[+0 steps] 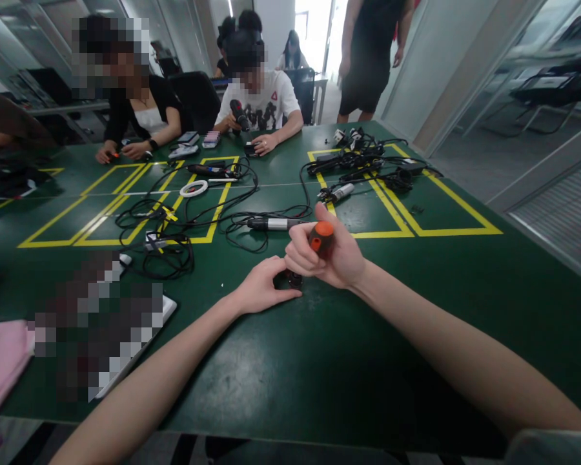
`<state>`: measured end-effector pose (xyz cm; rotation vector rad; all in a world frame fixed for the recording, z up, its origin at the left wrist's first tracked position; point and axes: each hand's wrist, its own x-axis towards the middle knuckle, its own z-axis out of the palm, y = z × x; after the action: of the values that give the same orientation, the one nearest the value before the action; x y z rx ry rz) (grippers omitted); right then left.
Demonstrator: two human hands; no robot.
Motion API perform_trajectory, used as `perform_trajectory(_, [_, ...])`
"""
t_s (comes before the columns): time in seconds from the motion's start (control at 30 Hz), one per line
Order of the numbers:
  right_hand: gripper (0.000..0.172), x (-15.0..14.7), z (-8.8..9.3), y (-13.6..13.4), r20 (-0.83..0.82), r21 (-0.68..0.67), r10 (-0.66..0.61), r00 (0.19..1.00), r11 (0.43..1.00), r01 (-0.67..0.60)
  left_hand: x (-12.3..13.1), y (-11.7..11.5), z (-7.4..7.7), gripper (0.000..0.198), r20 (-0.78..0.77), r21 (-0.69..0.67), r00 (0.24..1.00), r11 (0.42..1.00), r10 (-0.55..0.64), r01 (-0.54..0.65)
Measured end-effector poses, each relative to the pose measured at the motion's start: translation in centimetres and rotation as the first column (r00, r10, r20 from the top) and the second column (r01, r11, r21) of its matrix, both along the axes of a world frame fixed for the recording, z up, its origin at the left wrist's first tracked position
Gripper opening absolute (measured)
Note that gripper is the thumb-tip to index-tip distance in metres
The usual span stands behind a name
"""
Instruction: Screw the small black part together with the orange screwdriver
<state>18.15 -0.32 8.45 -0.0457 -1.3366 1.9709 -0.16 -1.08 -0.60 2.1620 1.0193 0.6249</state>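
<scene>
My right hand [332, 255] is wrapped round a screwdriver [321, 237] with an orange and black handle, its butt end turned up toward me. The screwdriver's shaft is hidden behind my fingers. Just left of it and lower, my left hand [266, 286] rests on the table, thumb and fingers holding a small dark part [294, 280]. My right hand hides some of that part, so what it is cannot be made out. Behind both hands lies a black and silver cylindrical tool [274, 224] with a cable.
Black cables [167, 258] lie coiled at the left, near a white ring [193, 188]. More cables and adapters [351, 161] are heaped at the back right. Yellow tape [455, 231] marks the green table [252, 381]. Seated people work across it; a pink cloth [4, 361] is at left.
</scene>
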Motion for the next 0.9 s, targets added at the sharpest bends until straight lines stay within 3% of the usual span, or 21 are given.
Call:
perform_trajectory(0.13, [0.076, 0.35, -0.16, 0.31, 0.005, -0.001, 0.011, 1.000, 1.000, -0.011, 0.16, 0.04, -0.21, 0.035, 0.008, 0.009, 1.000, 1.000, -0.007, 0.007])
perform_trajectory(0.4, [0.062, 0.17, -0.28, -0.09, -0.014, 0.008, -0.048, 0.999, 0.999, 0.048, 0.16, 0.03, -0.28, 0.037, 0.008, 0.014, 1.000, 1.000, -0.006, 0.006])
perform_trajectory(0.67, [0.073, -0.23, -0.66, -0.18, -0.011, -0.033, -0.011, 1.000, 0.999, 0.011, 0.21, 0.05, -0.70, 0.034, 0.039, 0.020, 0.999, 1.000, -0.002, 0.001])
perform_trajectory(0.9, [0.061, 0.36, -0.91, -0.05, -0.034, 0.015, -0.039, 0.999, 0.999, 0.040, 0.28, 0.03, -0.71, 0.035, 0.037, 0.022, 0.999, 1.000, -0.002, 0.001])
